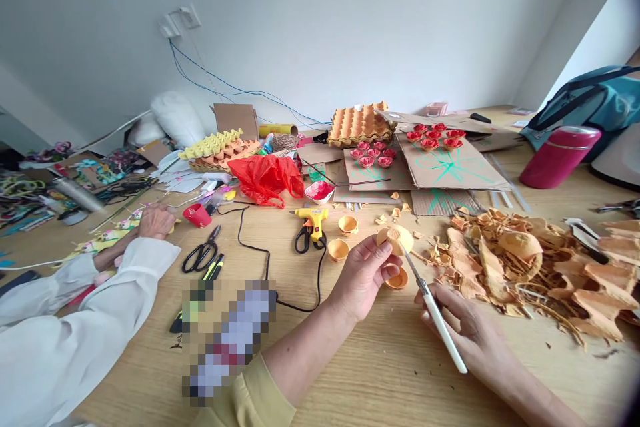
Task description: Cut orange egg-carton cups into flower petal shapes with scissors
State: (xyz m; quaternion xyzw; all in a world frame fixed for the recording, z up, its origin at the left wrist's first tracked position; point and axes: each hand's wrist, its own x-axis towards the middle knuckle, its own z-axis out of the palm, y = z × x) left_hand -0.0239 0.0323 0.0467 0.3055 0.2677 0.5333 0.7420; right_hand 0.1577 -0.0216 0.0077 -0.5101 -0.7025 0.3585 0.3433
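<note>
Between its thumb and fingers my left hand (364,272) pinches an orange egg-carton cup (399,239). My right hand (463,327) holds white-handled scissors (440,327), whose blades point up and touch the cup's right edge. Under the held cup, a second orange cup (397,278) rests on the wooden table (370,373). Two more cups, a near one (339,250) and a far one (349,224), stand to the left of my left hand. A pile of orange carton scraps (500,260) spreads out to the right.
A yellow glue gun (313,219), black scissors (201,257) and a red bag (267,179) lie left of centre. Red paper-like flowers (434,136) sit on cardboard (450,167) behind. A pink bottle (560,157) stands right. Another person's hand (156,221) and white sleeves are at left.
</note>
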